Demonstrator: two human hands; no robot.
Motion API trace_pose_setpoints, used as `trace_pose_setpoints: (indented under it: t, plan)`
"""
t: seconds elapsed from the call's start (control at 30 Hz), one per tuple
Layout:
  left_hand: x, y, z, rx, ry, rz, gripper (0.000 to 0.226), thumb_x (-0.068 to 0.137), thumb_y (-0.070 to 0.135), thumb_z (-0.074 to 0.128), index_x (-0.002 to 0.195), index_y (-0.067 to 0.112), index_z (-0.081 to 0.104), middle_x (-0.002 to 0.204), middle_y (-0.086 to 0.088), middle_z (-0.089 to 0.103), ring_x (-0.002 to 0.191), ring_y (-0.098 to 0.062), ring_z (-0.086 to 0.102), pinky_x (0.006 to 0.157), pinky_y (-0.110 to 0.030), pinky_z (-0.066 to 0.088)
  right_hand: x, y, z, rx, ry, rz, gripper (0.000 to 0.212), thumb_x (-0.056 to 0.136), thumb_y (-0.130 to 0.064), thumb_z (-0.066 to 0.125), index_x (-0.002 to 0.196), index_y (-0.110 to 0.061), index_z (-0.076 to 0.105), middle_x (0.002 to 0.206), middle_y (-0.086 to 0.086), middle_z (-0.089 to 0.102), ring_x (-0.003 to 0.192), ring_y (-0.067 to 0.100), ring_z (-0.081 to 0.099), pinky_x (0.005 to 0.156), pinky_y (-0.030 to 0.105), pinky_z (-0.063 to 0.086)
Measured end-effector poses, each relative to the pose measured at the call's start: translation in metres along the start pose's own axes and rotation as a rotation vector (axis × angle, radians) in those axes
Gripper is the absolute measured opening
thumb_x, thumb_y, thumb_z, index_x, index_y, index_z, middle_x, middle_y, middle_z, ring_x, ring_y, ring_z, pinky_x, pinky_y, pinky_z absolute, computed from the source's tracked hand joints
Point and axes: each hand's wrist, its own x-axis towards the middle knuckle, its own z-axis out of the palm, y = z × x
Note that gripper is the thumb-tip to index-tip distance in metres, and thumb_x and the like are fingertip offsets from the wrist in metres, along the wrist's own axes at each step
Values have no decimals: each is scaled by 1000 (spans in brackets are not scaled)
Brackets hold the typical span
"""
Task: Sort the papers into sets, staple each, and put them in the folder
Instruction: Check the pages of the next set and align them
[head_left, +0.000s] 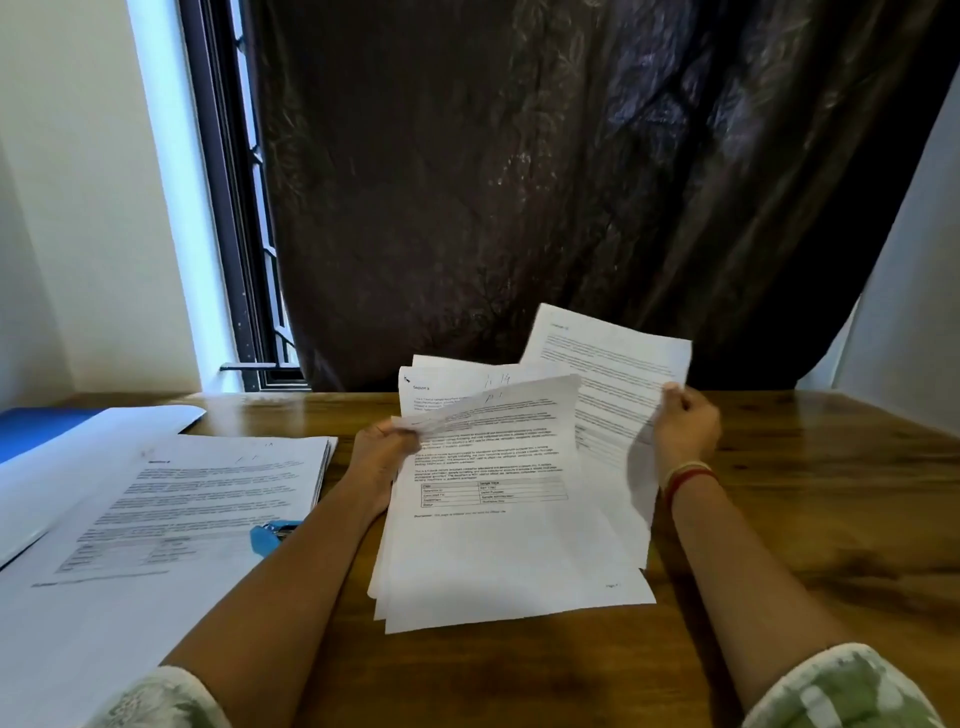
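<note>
A fanned sheaf of papers (498, 519) is held above the tabletop (779, 493), near its middle. The left hand (382, 452) is curled round the sheaf's left edge, and the right hand (685, 423) pinches the right edge of a rear sheet (613, 364), which is lifted and angled away from the rest. A second stack (208, 493) lies flat on the tabletop to the left, with a blue stapler (270, 535) at its right edge.

Several risks can be judged from here. The sheaf is splayed unevenly and gripped along one side only, so loose lower sheets could slide out and scatter if the grip is eased while the rear sheet is drawn away. Two pages clinging together could be pulled as one and sorted into the wrong set. A pinched edge could be creased or torn by a sharp tug.

Much is hard to make out. The printed text and the handwritten marks at the page tops are too blurred to be read, so the sets cannot be told apart. The stapler is partly covered by paper. The left fingers are hidden behind the sheaf. A blue surface (36, 431) and a white flap (130, 426) at the far left are cut off, and it cannot be said whether either is the folder.
</note>
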Motion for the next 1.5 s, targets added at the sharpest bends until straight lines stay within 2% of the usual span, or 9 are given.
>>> trace_pose_setpoints:
  t: [0.27,0.37,0.57,0.67,0.77,0.9,1.13,1.3,1.5]
  plan:
    - [-3,4,6,183,37,-30,24,89,-6,57,108,8,64,102,-8,71,87,-30,70,64,-37,57,-3,-75,-15,-1,161,-547,40,104,-26,35,135,-7,51,128,7,57,116,16,54,99,27,45]
    - [-4,4,6,261,33,-25,23,89,-3,58,107,9,64,103,-9,70,87,-30,70,70,-40,59,-12,-99,-18,218,203,-664,45,103,-29,33,132,2,49,124,10,59,108,0,59,88,13,49]
    - [-7,7,7,335,24,-22,19,89,-1,59,105,9,64,101,-10,71,83,-29,70,71,-40,59,5,-101,-12,519,125,-121,25,102,-5,32,95,-9,56,83,-7,56,66,0,56,53,9,44]
    - [-8,8,7,324,37,-5,13,89,-5,56,96,4,62,104,-22,68,77,-28,68,79,-45,58,9,-75,-3,410,-89,198,33,96,4,35,72,-13,49,58,-2,53,39,6,48,31,12,31]
    - [-12,9,12,320,70,53,26,94,-4,49,110,14,57,115,-11,64,74,-11,54,74,-24,54,8,-46,1,178,-304,365,28,93,4,41,69,-6,50,43,2,54,34,11,52,30,13,33]
    - [-5,11,12,362,112,7,9,94,10,54,99,9,61,95,-10,68,73,-22,64,55,-27,47,6,-15,7,-41,-540,423,15,92,-1,46,89,-1,61,75,12,66,66,23,61,55,28,52]
    - [-2,6,11,209,103,-20,16,96,17,53,84,11,60,79,-7,64,70,-19,60,64,-31,47,0,3,24,-151,-598,377,15,93,-3,46,93,-7,60,100,14,68,88,30,66,86,43,55]
    - [-4,7,13,255,61,-23,7,94,17,59,98,14,62,93,-1,69,76,-17,68,54,-25,50,-8,7,26,-36,-676,345,13,95,-3,46,96,-7,58,100,11,67,87,27,66,74,38,55]
    - [-5,2,12,291,30,149,51,90,0,59,130,22,37,106,5,62,84,-11,64,58,-20,51,-11,19,29,39,-689,361,15,91,0,49,99,-9,59,103,12,69,89,29,68,66,36,57]
